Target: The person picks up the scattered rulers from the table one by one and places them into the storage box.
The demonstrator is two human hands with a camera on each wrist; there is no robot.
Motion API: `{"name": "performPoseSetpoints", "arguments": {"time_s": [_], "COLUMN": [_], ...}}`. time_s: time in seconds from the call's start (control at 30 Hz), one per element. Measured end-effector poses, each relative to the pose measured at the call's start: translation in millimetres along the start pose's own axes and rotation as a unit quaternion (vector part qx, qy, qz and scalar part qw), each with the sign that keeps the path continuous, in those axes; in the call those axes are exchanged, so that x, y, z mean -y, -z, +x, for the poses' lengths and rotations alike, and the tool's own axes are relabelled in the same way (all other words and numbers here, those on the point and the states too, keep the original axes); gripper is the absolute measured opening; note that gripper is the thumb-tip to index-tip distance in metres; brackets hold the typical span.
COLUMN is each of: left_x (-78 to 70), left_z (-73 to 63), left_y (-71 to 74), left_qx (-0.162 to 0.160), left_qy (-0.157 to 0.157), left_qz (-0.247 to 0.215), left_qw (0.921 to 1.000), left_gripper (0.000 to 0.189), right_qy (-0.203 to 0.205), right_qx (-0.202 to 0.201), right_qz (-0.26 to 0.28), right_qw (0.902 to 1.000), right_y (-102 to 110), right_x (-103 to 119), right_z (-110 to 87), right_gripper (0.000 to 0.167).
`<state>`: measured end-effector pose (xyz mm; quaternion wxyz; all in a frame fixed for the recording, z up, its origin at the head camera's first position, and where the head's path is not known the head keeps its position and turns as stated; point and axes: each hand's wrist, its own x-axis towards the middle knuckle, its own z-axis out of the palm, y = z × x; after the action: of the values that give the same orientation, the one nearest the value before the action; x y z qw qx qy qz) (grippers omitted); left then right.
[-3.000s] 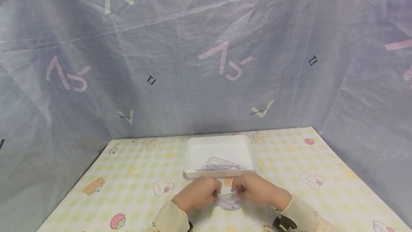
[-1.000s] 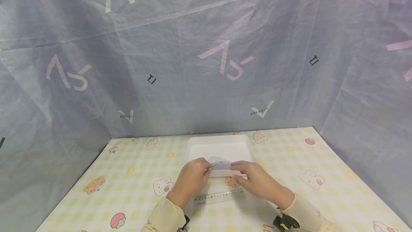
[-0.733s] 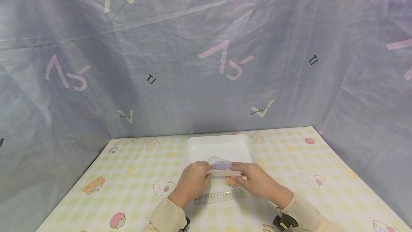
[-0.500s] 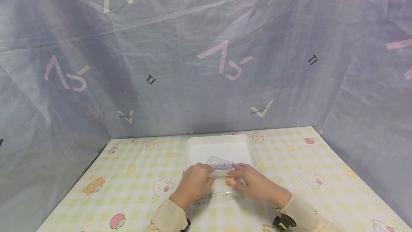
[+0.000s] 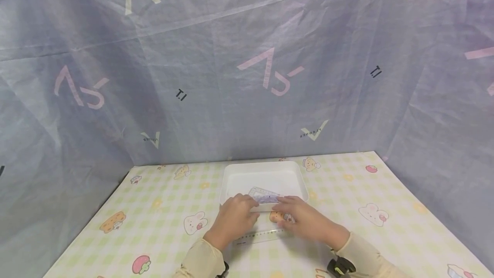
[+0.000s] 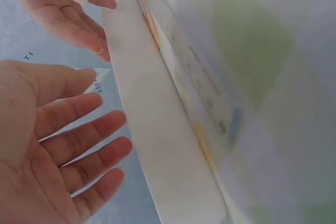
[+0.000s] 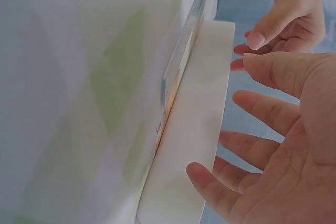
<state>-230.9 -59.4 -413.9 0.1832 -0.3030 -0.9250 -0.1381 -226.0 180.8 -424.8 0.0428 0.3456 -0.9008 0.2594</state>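
My left hand is over the front left of a white tray, its fingers spread and relaxed in the left wrist view. Across from it, my right hand hovers by the front right rim, fingers loosely extended with nothing between them in the right wrist view. Between the hands, a clear purplish protractor lies inside the tray near its front wall. Behind it shows part of a clear set square. A transparent ruler lies on the tablecloth before the tray, its right end hidden by my right hand.
A green-and-white checked tablecloth with cartoon prints covers the table. Grey-blue fabric hangs behind and at both sides. A dark band is on my right wrist.
Three seconds ago both hands held the protractor in front of the tray; it now lies inside, released, and the hands have drawn slightly back. The ruler now shows on the tablecloth.
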Motion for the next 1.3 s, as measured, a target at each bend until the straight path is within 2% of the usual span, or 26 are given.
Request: {"name": "performPoseSetpoints", "arguments": {"time_s": [0.37, 0.9, 1.0, 1.13, 1.2, 1.3], "left_x": [-1.5, -2.8, -2.4, -1.4, -1.1, -1.3], "left_z": [-0.1, 0.0, 0.3, -0.6, -1.5, -2.9], "left_y": [1.1, 8.0, 9.4, 10.4, 10.7, 11.2], "left_qx": [0.000, 0.027, 0.047, 0.102, 0.134, 0.171], "left_qy": [-0.001, -0.001, 0.008, 0.026, 0.031, 0.029], "left_qz": [-0.007, -0.018, -0.025, -0.034, -0.037, -0.040], "left_qw": [1.0000, 0.9995, 0.9986, 0.9939, 0.9898, 0.9841], "left_gripper": [0.017, 0.023, 0.026, 0.029, 0.032, 0.036], "right_qy": [0.000, 0.014, 0.015, 0.009, 0.004, -0.002], "right_qx": [-0.002, -0.016, -0.039, -0.056, -0.045, -0.001], "right_qz": [-0.006, -0.004, -0.015, -0.008, 0.003, 0.010], "right_qw": [1.0000, 0.9998, 0.9990, 0.9984, 0.9990, 0.9999], "right_y": [2, 4, 4, 4, 4, 3], "right_x": [4, 10, 11, 12, 11, 9], "right_z": [-0.7, -1.1, 0.1, 1.1, 1.3, 1.0], "right_gripper": [0.037, 0.034, 0.029, 0.038, 0.036, 0.026]}}
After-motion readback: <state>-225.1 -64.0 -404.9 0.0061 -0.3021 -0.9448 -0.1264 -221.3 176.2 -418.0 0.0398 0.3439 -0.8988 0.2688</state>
